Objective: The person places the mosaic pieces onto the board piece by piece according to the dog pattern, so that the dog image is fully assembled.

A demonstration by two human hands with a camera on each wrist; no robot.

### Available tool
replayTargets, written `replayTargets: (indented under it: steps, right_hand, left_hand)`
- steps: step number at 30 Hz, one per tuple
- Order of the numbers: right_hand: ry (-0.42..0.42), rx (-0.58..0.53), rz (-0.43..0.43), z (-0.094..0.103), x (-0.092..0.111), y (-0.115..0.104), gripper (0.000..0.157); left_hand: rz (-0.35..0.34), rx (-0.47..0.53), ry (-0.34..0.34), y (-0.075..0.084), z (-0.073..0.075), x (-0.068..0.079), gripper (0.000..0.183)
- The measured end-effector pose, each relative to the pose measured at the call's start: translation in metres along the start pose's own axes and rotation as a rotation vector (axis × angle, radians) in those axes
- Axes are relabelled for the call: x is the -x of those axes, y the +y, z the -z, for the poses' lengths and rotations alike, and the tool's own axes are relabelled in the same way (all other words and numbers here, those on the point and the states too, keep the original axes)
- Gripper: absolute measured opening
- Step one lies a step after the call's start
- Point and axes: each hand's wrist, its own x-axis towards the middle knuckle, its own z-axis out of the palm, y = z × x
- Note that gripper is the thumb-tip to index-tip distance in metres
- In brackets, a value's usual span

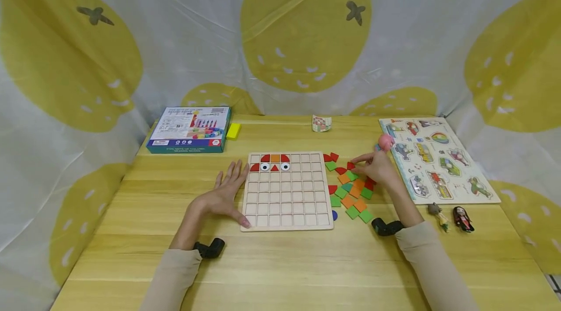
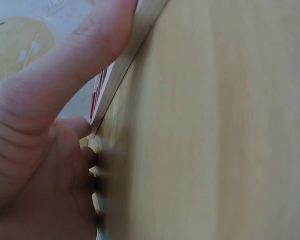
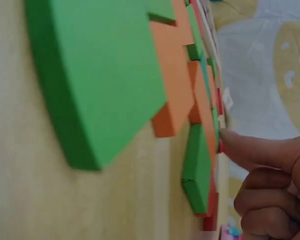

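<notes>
Grid board (image 1: 280, 199), 1 no.: ctr of table (image 1: 280, 272); seated tiles (image 1: 275, 158), incl. 2 w/ eyes, in far-left cells. L hand (image 1: 223, 195): fingers spread, none curled, thumb on near-left cnr; light pressure advised vs. skid. R hand (image 1: 379, 167): thumb & index tips close tog. at red tile (image 1: 350, 166), right of board, far part of loose tiles (image 1: 352, 212); gripped or merely touched, can't tell. Advisable: pinch opp. edges, lift clear of nbrs, check orient.

The box (image 1: 186, 129) carries the words "FIVE SETS OF COLUMN" on its front side, with the line beneath unclear. The smaller print on its top face is too small to read.
</notes>
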Motion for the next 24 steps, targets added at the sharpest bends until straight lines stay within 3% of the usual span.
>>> replayTargets:
  steps: [7,13,18,21,24]
  right_hand:
    - [0.036,-0.042,-0.022,-0.007,-0.01,-0.003,0.028]
    - [-0.01,0.017,-0.022,-0.011,-0.016,-0.014,0.029]
    - [-0.118,-0.094,0.006,-0.025,-0.018,-0.042,0.026]
    - [-0.171,-0.16,0.034,-0.044,-0.022,-0.066,0.021]
    - [-0.195,-0.152,0.049,-0.066,-0.028,-0.084,0.02]
  left_hand:
    - [0.0,0.005,-0.001,0.0,0.001,0.001,0.15]
    - [-0.002,0.009,0.007,0.0,0.002,0.003,0.15]
    - [-0.006,0.013,0.014,-0.001,0.003,0.003,0.15]
    - [-0.003,0.007,0.015,-0.001,0.002,0.003,0.15]
    - [-0.003,0.001,0.01,-0.001,0.001,0.003,0.15]
